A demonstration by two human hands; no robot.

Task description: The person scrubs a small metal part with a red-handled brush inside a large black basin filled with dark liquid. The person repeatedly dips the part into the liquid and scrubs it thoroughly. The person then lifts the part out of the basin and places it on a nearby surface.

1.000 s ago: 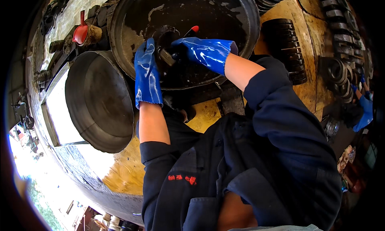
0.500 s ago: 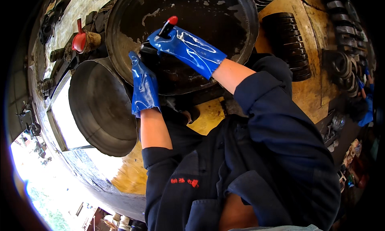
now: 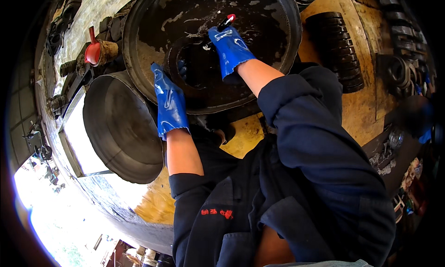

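A large round basin [image 3: 292,40] of dark liquid stands in front of me. My left hand [image 3: 168,98], in a blue rubber glove, grips the near left side of a dark ring [image 3: 172,58] in the basin. Blue fingertips show inside the ring's opening. My right hand [image 3: 228,47], gloved the same way, is closed round a black handle with a red end [image 3: 230,18]. The working end of this tool is hidden by the glove and the liquid. Splashed liquid shows just left of my right hand.
An empty-looking metal tub [image 3: 123,128] leans at the basin's left. Beyond it a red ladle [image 3: 92,51] rests by a small crusted pot [image 3: 110,50]. Stacked black rings [image 3: 336,51] lie at the right on a yellowish board [image 3: 366,105], with more ring-shaped parts [image 3: 402,35] farther right.
My right hand with the red-ended tool has moved right, away from my left hand. The ring and splashing liquid now show between the hands.
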